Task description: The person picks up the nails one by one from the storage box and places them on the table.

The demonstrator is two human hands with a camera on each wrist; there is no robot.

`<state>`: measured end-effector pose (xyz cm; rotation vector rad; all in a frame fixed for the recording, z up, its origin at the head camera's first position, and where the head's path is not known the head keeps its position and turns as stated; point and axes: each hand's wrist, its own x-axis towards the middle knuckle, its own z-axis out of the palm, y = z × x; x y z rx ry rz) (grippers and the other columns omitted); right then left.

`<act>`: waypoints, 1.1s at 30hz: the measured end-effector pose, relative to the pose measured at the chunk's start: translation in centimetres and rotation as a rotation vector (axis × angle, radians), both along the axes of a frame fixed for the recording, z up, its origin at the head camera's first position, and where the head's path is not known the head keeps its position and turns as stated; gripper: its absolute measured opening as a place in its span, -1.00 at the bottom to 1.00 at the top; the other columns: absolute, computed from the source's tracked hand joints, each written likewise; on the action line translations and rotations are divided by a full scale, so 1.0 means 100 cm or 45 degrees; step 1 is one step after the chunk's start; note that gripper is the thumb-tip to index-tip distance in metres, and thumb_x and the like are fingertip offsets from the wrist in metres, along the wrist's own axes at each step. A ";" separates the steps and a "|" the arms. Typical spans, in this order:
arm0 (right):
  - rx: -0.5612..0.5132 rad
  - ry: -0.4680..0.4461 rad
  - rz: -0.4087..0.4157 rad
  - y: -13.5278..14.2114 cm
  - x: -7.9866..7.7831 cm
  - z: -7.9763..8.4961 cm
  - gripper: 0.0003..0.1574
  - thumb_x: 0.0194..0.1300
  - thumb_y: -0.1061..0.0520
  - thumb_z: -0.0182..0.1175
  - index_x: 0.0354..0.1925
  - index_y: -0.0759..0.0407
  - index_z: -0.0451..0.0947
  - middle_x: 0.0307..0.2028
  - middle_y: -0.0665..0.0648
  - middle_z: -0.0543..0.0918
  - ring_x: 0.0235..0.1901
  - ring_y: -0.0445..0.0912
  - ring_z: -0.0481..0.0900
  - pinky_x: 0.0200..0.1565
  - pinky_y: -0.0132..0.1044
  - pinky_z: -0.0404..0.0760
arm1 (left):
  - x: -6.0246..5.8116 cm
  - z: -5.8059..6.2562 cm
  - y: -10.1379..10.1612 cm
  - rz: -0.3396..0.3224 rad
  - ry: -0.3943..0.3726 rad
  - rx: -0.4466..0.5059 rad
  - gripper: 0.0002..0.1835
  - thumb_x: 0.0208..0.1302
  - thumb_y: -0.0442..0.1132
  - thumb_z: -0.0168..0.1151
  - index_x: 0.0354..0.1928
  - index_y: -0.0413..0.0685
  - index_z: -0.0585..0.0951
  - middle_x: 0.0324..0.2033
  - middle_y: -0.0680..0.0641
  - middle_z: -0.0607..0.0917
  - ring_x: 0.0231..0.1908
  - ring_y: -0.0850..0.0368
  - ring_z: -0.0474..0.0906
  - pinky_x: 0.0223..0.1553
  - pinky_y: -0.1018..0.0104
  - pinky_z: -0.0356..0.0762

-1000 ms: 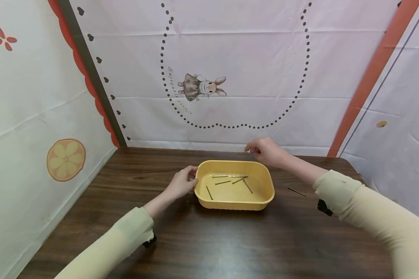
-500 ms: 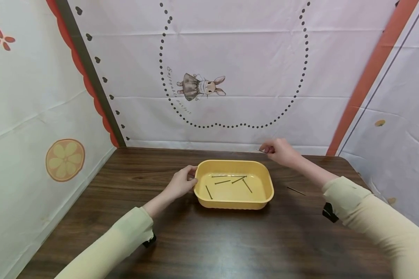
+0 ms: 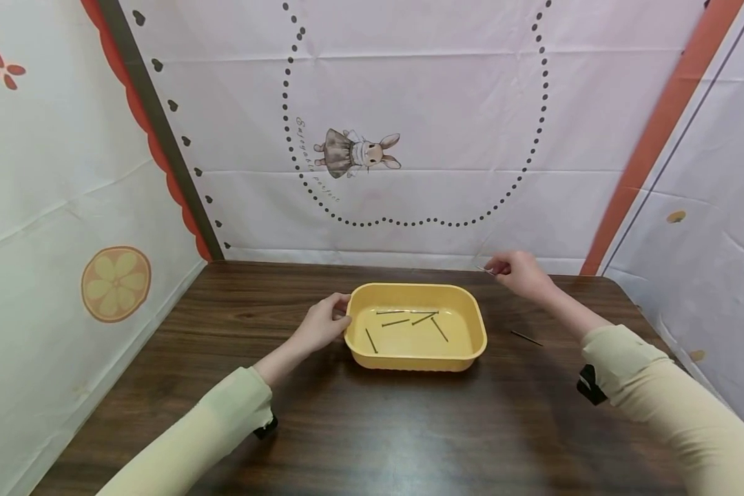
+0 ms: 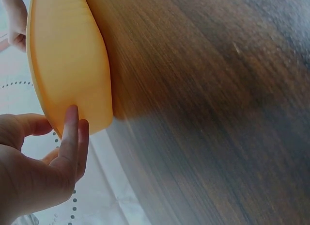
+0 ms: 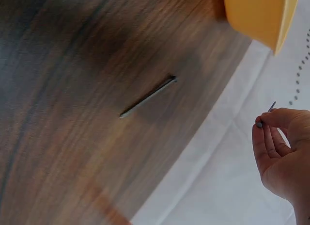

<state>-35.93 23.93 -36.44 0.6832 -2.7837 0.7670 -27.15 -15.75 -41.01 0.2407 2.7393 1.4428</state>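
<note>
A yellow plastic basin (image 3: pixel 418 364) stands on the table with several dark nails (image 3: pixel 395 323) scattered over its floor. My left hand (image 3: pixel 318 325) grips its left end, thumb at the rim and fingers against the outer wall, as the left wrist view shows. Beyond the basin's far right corner, my right hand (image 3: pixel 523 273) is raised above the table. Between its thumb and fingertips it pinches a nail (image 5: pixel 272 106), whose head pokes out by the fingers. Another nail (image 5: pixel 147 97) lies on the wood to the right of the basin, below the right hand.
The dark wood-grain table (image 3: pixel 384 427) ends at a printed white cloth (image 3: pixel 440 138) hanging behind it. Similar cloth walls (image 3: pixel 43 207) stand at the left and right. A black wrist mount (image 3: pixel 590 386) shows under the right sleeve.
My right hand has moved to the right, away from the basin's far edge, with the nail still pinched. The left hand, the basin and the loose nails stay where they were.
</note>
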 end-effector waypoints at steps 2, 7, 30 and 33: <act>0.010 -0.022 -0.012 0.005 0.000 -0.004 -0.70 0.19 0.46 0.11 -0.13 0.41 0.67 -0.24 0.38 0.74 -0.23 0.14 0.69 -0.22 -0.10 0.71 | 0.000 0.000 0.000 -0.005 -0.002 0.000 -0.50 0.33 -0.39 0.14 0.31 -0.30 0.42 0.04 -0.29 0.63 -0.09 -0.03 0.69 -0.33 0.33 0.75; 0.032 -0.065 -0.049 0.019 -0.002 -0.015 -0.68 0.19 0.47 0.07 -0.13 0.42 0.66 -0.21 0.40 0.72 -0.20 0.17 0.68 -0.21 -0.06 0.70 | -0.001 -0.002 0.000 -0.009 -0.005 0.008 -0.49 0.34 -0.39 0.14 0.32 -0.30 0.41 0.05 -0.29 0.62 -0.07 -0.04 0.69 -0.31 0.31 0.76; 0.095 -0.101 -0.165 0.054 0.002 -0.039 -0.69 0.21 0.44 0.11 -0.08 0.45 0.64 -0.21 0.43 0.70 -0.20 0.22 0.65 -0.21 0.05 0.66 | 0.000 0.001 0.001 0.002 -0.023 0.040 -0.49 0.32 -0.39 0.15 0.32 -0.27 0.42 0.04 -0.27 0.63 -0.08 -0.02 0.68 -0.31 0.33 0.76; 0.104 -0.093 -0.178 0.056 0.002 -0.043 -0.70 0.20 0.43 0.11 -0.10 0.43 0.66 -0.24 0.40 0.71 -0.21 0.20 0.65 -0.22 0.02 0.65 | 0.001 0.002 0.001 0.005 -0.029 0.038 -0.49 0.33 -0.38 0.14 0.33 -0.26 0.41 0.05 -0.28 0.62 -0.07 -0.03 0.68 -0.31 0.32 0.76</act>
